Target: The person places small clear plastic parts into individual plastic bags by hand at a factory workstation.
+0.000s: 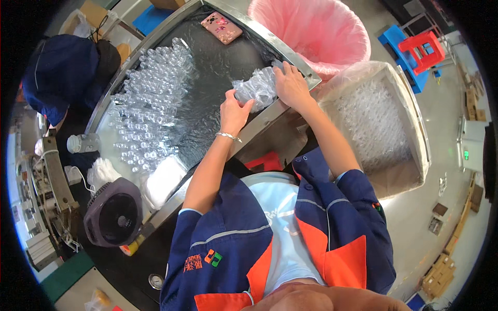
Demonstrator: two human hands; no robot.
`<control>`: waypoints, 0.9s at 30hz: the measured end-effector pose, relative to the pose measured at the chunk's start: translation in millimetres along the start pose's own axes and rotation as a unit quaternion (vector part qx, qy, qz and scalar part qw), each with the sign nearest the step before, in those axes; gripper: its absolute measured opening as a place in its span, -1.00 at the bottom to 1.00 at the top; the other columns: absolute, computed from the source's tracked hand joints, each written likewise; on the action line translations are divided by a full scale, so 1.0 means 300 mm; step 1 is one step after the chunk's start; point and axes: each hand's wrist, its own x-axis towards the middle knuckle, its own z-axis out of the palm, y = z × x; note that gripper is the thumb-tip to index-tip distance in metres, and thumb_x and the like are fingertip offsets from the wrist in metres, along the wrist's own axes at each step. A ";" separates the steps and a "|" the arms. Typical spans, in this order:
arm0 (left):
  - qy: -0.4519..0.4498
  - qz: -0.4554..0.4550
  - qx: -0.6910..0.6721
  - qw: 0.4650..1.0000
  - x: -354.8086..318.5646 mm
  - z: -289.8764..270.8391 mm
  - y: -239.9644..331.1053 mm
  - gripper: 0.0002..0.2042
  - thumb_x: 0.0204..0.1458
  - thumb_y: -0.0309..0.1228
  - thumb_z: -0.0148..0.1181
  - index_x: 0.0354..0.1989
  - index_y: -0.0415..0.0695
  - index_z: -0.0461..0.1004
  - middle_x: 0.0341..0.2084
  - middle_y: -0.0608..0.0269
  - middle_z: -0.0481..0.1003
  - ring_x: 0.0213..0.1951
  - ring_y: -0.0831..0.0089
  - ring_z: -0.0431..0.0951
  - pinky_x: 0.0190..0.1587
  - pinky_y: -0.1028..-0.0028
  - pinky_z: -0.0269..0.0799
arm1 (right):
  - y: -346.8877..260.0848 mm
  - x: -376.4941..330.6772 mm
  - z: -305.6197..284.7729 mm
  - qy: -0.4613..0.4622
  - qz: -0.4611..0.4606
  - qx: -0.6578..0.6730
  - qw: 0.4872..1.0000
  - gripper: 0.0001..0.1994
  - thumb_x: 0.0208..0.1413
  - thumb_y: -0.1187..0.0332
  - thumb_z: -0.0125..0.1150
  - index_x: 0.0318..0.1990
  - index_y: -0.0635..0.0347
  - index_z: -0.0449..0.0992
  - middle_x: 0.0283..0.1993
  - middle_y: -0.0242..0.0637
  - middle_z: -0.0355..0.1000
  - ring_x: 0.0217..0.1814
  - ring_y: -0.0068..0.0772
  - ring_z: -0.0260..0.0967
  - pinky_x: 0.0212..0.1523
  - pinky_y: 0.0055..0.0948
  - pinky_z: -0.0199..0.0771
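Note:
My left hand [234, 110] and my right hand [291, 85] press from both sides on a bunch of small clear plastic bottles [256, 88] at the near edge of a round steel table [290, 62]. The left hand wears a thin bracelet. A large crowd of the same clear bottles [150, 103] stands upright on the far left part of the table. Both hands grip the gathered bunch between them.
A pink phone [222, 27] lies on the table. A pink-lined bin [316, 31] and a plastic-lined carton with clear bottles [376, 124] stand to my right. A small black fan [115, 212] and white cloths [163, 179] sit left. Another person in dark blue [62, 67] works across the table.

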 end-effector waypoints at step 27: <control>0.265 -0.103 0.147 0.947 -0.575 -0.572 -0.518 -0.73 -0.15 -0.37 0.39 -0.35 -0.13 0.40 -0.41 0.13 0.46 -0.41 0.13 0.53 -0.39 0.21 0.42 | -0.924 -0.019 0.111 -0.087 -0.234 0.347 0.904 -0.59 0.03 0.30 0.28 0.02 0.21 0.36 -0.09 -0.11 0.43 -0.22 -0.12 0.49 -0.25 -0.26 0.50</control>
